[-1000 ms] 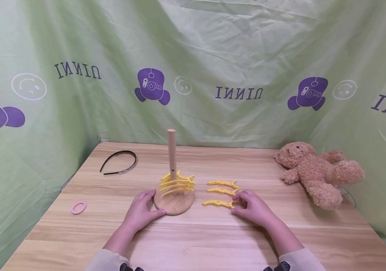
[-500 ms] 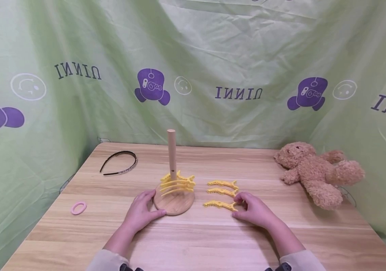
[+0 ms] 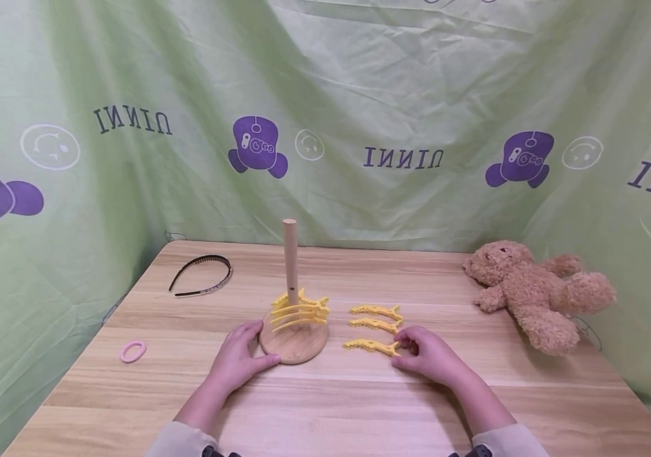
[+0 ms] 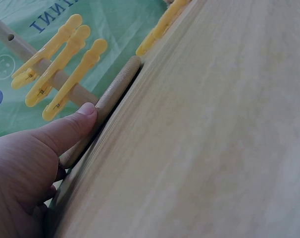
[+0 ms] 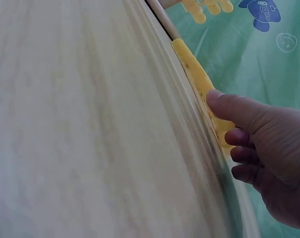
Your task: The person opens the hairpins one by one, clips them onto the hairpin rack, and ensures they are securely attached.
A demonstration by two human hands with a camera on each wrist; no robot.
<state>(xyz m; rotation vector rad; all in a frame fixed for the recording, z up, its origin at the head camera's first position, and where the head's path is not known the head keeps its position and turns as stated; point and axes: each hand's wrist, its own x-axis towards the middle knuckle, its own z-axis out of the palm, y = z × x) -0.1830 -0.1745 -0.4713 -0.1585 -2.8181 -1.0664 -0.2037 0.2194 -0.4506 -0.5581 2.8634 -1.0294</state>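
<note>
My left hand (image 3: pixel 240 355) grips the round base (image 3: pixel 294 349) of a wooden stand at its left edge, its thumb (image 4: pixel 73 126) on the rim in the left wrist view. Several yellow alligator hair clips (image 4: pixel 76 87) are clamped across the lower part of the upright post (image 3: pixel 290 254). To the right, three loose yellow clips lie on the table in a column. My right hand (image 3: pixel 425 355) pinches the tail end of the nearest hair clip (image 3: pixel 368 345) between thumb and fingers. The middle clip (image 3: pixel 372 324) and the far clip (image 3: pixel 374 310) lie just beyond it.
A black headband (image 3: pixel 200 276) lies at the back left of the wooden table (image 3: pixel 325 412). A pink ring (image 3: pixel 132 351) is near the left edge. On the right, a brown teddy bear (image 3: pixel 531 285) lies on its back. Green printed curtain (image 3: pixel 325 76) surrounds the table.
The nearest hair clip has shifted slightly to the right together with the fingers of my right hand. My left hand and the stand keep their places.
</note>
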